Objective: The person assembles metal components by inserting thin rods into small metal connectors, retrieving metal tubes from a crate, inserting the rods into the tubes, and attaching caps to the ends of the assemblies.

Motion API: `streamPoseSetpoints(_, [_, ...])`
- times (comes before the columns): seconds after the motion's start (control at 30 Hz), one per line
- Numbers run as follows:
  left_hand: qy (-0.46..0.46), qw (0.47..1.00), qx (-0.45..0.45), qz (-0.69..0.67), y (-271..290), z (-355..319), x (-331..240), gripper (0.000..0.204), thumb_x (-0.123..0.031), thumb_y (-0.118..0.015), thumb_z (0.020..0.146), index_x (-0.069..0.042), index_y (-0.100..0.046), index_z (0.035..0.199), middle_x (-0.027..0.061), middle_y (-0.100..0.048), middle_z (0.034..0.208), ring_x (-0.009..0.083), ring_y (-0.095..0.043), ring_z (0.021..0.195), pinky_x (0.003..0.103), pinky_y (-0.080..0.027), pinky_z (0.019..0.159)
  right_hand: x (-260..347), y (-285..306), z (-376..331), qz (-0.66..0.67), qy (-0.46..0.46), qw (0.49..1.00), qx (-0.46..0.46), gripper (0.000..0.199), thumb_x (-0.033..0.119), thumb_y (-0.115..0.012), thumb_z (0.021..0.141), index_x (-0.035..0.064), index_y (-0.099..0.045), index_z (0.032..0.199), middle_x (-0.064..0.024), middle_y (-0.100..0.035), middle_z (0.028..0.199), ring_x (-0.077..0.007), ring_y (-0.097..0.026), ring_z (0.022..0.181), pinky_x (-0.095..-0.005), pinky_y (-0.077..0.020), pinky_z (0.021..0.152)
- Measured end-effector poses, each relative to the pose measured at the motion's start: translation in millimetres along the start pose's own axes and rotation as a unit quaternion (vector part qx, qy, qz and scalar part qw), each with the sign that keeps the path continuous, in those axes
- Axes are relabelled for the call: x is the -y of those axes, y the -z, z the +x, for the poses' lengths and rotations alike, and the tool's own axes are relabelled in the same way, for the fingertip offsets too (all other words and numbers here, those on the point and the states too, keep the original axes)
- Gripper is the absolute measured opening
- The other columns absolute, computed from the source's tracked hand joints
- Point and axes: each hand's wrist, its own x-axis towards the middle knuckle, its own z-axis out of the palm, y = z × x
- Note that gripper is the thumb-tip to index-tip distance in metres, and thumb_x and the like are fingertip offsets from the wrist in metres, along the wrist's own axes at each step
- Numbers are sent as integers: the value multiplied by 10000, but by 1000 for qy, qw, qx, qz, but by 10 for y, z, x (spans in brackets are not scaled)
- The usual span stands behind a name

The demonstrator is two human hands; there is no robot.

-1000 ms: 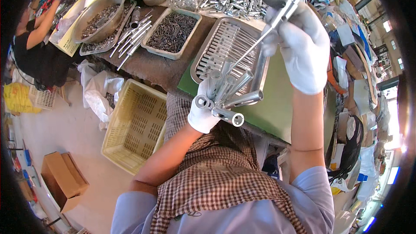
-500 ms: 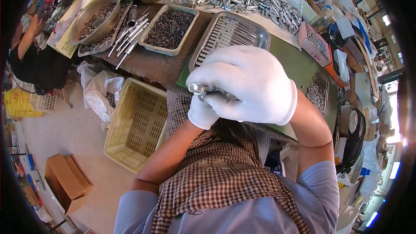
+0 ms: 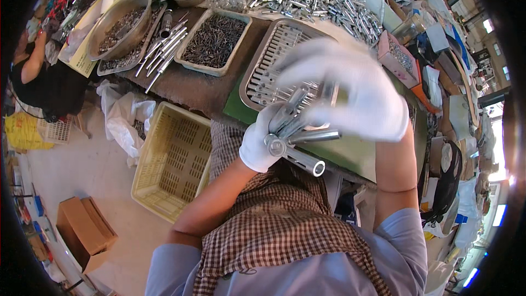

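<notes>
Cluttered table (image 3: 192,90) below us: our left hand (image 3: 262,141) grips a bundle of metal tubes (image 3: 298,131); our right hand (image 3: 350,90), blurred, closes on their tops.

Your left hand (image 3: 262,143), in a white glove, sits low and close to your chest, fingers curled tight into a fist-like grip with the knuckles toward the camera. Its bare forearm runs down and left to a bent elbow, where a blue sleeve begins. Your right hand (image 3: 350,94), also gloved in white, is raised above and just right of the left, blurred, with the back of the hand facing the camera and the fingers (image 3: 307,60) spread and bent forward; whether they close on anything cannot be told. The right forearm is bare and drops almost straight down to a blue sleeve at your shoulder.
</notes>
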Motion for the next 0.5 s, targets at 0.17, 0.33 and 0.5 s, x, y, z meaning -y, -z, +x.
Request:
streamPoseSetpoints(0.17, [-99,976,39,191,152,-39,146,610,-142,-725,809,-22,-392,1307,167,-625,1086,320,-654,983,381,-533,822,-737,-348,-214,-103,-257,961,0,271,239,-534,892,103,-640,1101,-153,-680,1007,-328,-655,934,-402,-509,846])
streamPoseSetpoints(0.33, [210,825,22,-523,150,-2,59,325,-403,-482,964,-139,-503,1152,67,-595,1067,232,-624,881,380,-546,714,-886,-740,-265,-141,-288,943,88,389,280,-606,858,99,-589,1201,-192,-673,971,-379,-637,899,-432,-505,815])
streamPoseSetpoints(0.5, [-34,990,6,-133,166,-27,354,334,-330,-588,909,-144,-478,1164,84,-577,1140,236,-602,968,368,-526,723,-1042,-768,-211,-127,-296,944,69,430,289,-655,827,81,-584,1197,-193,-667,1018,-378,-627,957,-424,-493,854])
